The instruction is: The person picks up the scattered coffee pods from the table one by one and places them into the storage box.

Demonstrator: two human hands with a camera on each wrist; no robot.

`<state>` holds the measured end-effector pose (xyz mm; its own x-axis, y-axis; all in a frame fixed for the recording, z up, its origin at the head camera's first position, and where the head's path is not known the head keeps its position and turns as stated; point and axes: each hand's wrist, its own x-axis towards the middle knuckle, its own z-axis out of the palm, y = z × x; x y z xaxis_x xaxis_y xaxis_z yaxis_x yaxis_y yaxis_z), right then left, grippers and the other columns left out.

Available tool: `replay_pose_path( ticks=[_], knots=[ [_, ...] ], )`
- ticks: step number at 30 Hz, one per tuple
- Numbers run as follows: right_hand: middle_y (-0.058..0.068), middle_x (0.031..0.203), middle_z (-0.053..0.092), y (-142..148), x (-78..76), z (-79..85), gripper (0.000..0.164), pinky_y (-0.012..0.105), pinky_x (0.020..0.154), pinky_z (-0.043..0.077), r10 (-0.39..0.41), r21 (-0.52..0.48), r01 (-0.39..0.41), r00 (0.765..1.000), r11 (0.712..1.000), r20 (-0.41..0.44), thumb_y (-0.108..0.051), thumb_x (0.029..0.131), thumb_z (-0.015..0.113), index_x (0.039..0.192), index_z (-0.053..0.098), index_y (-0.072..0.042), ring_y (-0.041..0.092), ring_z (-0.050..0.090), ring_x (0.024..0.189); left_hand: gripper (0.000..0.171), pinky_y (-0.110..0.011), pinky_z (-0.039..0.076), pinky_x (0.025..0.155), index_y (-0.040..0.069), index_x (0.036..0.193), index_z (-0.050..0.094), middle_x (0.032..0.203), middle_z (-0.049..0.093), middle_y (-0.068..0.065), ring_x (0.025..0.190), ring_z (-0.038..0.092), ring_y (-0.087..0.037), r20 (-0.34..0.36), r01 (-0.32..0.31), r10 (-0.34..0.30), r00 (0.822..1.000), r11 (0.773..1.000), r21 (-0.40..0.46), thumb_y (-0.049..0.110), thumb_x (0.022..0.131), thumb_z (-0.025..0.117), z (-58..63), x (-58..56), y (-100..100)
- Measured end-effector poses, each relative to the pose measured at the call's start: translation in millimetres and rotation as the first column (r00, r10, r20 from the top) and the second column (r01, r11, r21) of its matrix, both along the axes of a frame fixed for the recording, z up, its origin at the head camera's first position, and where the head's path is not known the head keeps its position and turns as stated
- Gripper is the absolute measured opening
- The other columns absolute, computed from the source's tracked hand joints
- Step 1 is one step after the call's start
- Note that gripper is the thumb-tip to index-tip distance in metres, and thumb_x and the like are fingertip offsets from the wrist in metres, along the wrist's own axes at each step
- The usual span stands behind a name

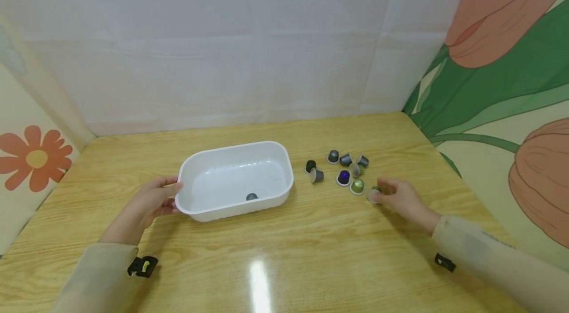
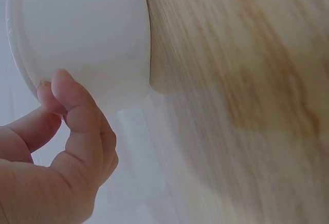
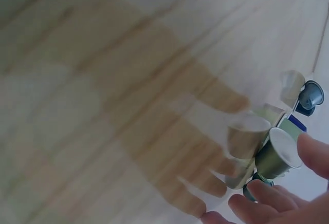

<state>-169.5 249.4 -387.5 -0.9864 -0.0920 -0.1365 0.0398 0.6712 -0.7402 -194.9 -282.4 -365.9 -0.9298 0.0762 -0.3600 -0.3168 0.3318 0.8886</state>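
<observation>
In the head view a white plastic basin (image 1: 235, 209) stands left of centre, with a dark grey coffee capsule (image 1: 252, 197) inside against its near wall. My left hand (image 1: 153, 199) pinches the basin's left rim between thumb and fingers; the left wrist view shows the fingertips on the basin's end wall (image 2: 103, 39). At the right, my right hand (image 1: 402, 199) reaches to an olive-green coffee capsule (image 1: 372, 195) tipped on its side. Thumb and fingers stand apart around this green capsule (image 3: 275, 157) in the right wrist view, its pale lid toward the thumb.
Several more capsules lie between basin and right hand, among them a purple capsule (image 1: 344, 177), a light green capsule (image 1: 357, 185) and a black capsule (image 1: 310, 166). The glossy wooden table (image 1: 311, 254) meets a white cloth backdrop (image 1: 249, 56) and a flower-printed panel (image 1: 498, 91).
</observation>
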Motion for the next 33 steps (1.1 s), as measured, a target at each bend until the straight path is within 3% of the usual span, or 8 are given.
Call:
replay_pose_path(
  ticks=[22, 33],
  knots=[
    [0.031, 0.128, 0.054, -3.2, -4.4, -7.8, 0.048, 0.054, 0.098, 0.043, -0.011, 0.074, 0.012, 1.0, 0.997, -0.017, -0.01, 0.091, 0.069, 0.129, 0.052, 0.012, 0.045, 0.052, 0.117, 0.056, -0.025, 0.056, 0.064, -0.016, 0.142, 0.021, 0.082, 0.059, 0.0, 0.067, 0.06, -0.011, 0.01, -0.013, 0.013, 1.0, 1.0, 0.015, 0.018, 0.104, 0.045, 1.8, 0.9, 0.7],
    [0.031, 0.13, 0.052, -2.3, -3.9, 1.3, 0.051, 0.051, 0.098, 0.045, -0.043, -0.056, 0.044, 0.999, 0.997, 0.026, -0.011, 0.091, 0.068, 0.133, 0.049, 0.012, 0.045, 0.051, 0.119, 0.055, -0.026, 0.056, 0.064, -0.016, 0.141, 0.022, 0.082, 0.059, -0.001, 0.067, 0.06, -0.012, 0.004, -0.014, 0.014, 1.0, 1.0, 0.009, 0.017, 0.104, 0.045, 2.5, 2.2, 1.8]
  ],
)
